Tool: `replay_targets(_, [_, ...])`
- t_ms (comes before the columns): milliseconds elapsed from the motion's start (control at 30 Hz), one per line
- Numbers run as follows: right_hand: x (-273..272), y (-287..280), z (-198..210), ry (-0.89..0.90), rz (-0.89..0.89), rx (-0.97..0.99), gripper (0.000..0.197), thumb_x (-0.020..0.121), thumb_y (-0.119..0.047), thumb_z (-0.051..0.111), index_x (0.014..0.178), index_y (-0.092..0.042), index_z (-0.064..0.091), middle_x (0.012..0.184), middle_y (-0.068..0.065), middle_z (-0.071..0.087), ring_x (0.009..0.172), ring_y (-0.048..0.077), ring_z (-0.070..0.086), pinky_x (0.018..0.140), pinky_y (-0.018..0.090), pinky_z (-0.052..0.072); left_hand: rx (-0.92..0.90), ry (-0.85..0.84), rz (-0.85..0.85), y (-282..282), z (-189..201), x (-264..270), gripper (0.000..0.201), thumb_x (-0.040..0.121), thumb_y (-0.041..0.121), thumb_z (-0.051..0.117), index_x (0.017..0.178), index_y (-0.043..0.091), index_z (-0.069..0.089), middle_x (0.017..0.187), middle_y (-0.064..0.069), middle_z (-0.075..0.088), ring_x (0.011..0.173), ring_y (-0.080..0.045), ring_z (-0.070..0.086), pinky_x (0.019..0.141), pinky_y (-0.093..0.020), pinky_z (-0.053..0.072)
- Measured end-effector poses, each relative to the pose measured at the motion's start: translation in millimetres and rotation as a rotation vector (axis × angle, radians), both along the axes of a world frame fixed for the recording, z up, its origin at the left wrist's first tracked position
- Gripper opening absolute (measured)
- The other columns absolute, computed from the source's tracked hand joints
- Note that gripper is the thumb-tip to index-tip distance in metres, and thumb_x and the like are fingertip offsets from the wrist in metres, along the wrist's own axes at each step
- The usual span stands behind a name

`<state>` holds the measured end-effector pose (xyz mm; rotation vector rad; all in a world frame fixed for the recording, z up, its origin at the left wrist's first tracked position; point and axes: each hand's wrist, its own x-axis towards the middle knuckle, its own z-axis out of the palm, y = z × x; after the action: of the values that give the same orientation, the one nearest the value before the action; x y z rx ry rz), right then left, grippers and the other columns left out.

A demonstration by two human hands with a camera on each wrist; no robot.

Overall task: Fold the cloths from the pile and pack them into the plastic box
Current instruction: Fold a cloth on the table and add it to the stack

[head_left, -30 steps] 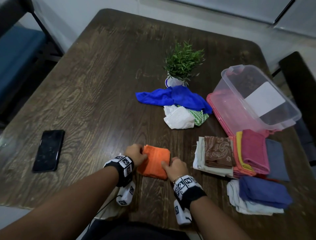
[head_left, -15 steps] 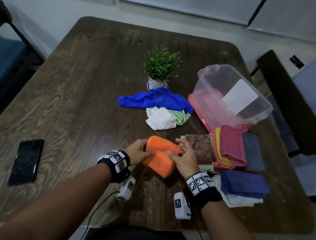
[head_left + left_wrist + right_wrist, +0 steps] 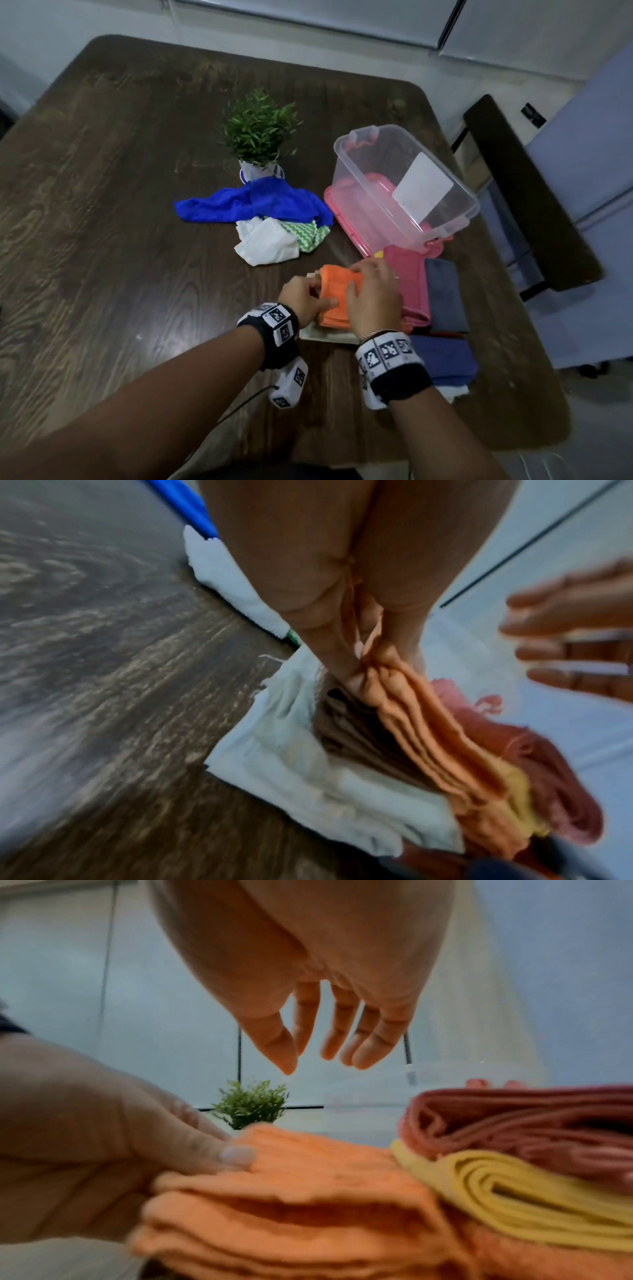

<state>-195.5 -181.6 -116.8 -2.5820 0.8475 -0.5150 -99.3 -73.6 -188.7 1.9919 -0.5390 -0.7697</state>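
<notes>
Folded orange cloth (image 3: 337, 294) has moved from bare table onto the folded stack, left hand (image 3: 303, 299) pinching it, right hand (image 3: 373, 301) relaxed above: folding done, boxing remains

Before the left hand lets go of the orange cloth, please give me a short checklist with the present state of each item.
1. Orange cloth folded: ok.
2. Left hand pinches its edge: ok.
3. Right hand free above it, fingers relaxed: ok.
4. Cloth lies on the folded stack: ok, though edge alignment: cannot tell.
5. Plastic box open, with room inside: ok.
6. All cloths folded: not ok; blue cloth and white cloth lie loose.
</notes>
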Motion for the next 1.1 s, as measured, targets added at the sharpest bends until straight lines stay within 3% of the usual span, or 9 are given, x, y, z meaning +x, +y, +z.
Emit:
replay_targets(133, [15,1,-32,0.315,0.116,0.014,0.031,0.089,-0.031,0.062,0.115,-0.015,0.063,0.12,0.009,0.054,0.114,0.033,0.05,0.098,0.042,0.042,0.206,-0.132,0.125,-3,-2,2,0.044,0.096,0.043,0.053,0.07,0.01,0.067,0.069,-0.008,0.067,0.072,-0.027,0.064,0.066,-0.032,0.049])
replay_targets(233, [18,0,-56,0.511,0.145,0.027,0.046,0.09,-0.037,0.062,0.13,-0.017,0.05,0.133,0.011,0.043,0.128,0.038,0.04,0.106,0.045,0.037,0.254,-0.22,0.232,7,-8,28,0.025,0.095,0.028,0.054,0.111,0.014,0.068,0.112,-0.011,0.069,0.106,-0.031,0.062,0.089,-0.032,0.046])
replay_targets(433, [13,4,-71,0.507,0.157,-0.027,0.049,0.09,-0.039,0.061,0.133,-0.023,0.044,0.126,0.01,0.046,0.121,0.037,0.045,0.104,0.047,0.038,0.389,-0.258,0.424,37,-25,110,0.067,0.086,0.019,0.058,0.146,0.02,0.03,0.152,-0.001,0.034,0.133,-0.035,0.033,0.108,-0.053,0.033])
replay_targets(533, [11,5,-70,0.525,0.173,-0.016,0.049,0.093,-0.04,0.056,0.137,-0.025,0.041,0.129,0.008,0.043,0.123,0.035,0.042,0.108,0.045,0.034,0.417,-0.13,0.364,46,-36,139,0.066,0.084,0.021,0.063,0.145,0.019,0.035,0.139,-0.008,0.053,0.127,-0.035,0.048,0.11,-0.043,0.034])
replay_targets(667, [8,2,-58,0.496,0.188,0.079,0.045,0.094,-0.034,0.055,0.136,-0.026,0.043,0.132,0.005,0.039,0.126,0.031,0.039,0.108,0.043,0.033,0.367,-0.24,0.199,48,-29,125,0.026,0.084,0.027,0.072,0.108,0.017,0.067,0.099,-0.007,0.069,0.1,-0.029,0.064,0.079,-0.028,0.046])
replay_targets(833, [0,10,-42,0.382,0.179,0.004,0.039,0.088,-0.026,0.059,0.127,-0.019,0.055,0.126,0.006,0.046,0.116,0.032,0.045,0.101,0.046,0.043,0.197,-0.619,-0.015,48,-3,91,0.023,0.092,0.025,0.064,0.111,0.016,0.074,0.098,-0.011,0.072,0.096,-0.032,0.063,0.084,-0.036,0.051])
replay_targets(967, [-2,23,-29,0.231,0.156,-0.009,0.039,0.085,-0.024,0.06,0.123,-0.019,0.058,0.126,0.006,0.049,0.117,0.032,0.047,0.102,0.047,0.042,-0.077,-0.932,0.06,59,27,74,0.016,0.083,0.002,0.072,0.097,0.008,0.076,0.091,-0.009,0.069,0.086,-0.028,0.061,0.077,-0.032,0.051])
replay_targets(1033, [6,29,-20,0.174,0.182,-0.008,0.038,0.085,-0.027,0.056,0.123,-0.022,0.056,0.127,0.004,0.049,0.117,0.028,0.047,0.105,0.045,0.039,-0.118,-0.95,0.076,63,41,75,0.013,0.084,0.001,0.069,0.094,0.008,0.074,0.092,-0.008,0.069,0.087,-0.027,0.061,0.078,-0.034,0.051])
replay_targets(1100, [19,38,-12,0.13,0.246,0.053,0.038,0.086,-0.025,0.056,0.124,-0.022,0.056,0.125,0.002,0.05,0.115,0.025,0.05,0.103,0.042,0.04,-0.031,-0.741,0.056,66,48,79,0.015,0.089,0.005,0.062,0.097,0.012,0.073,0.098,-0.008,0.07,0.089,-0.026,0.064,0.079,-0.034,0.051])
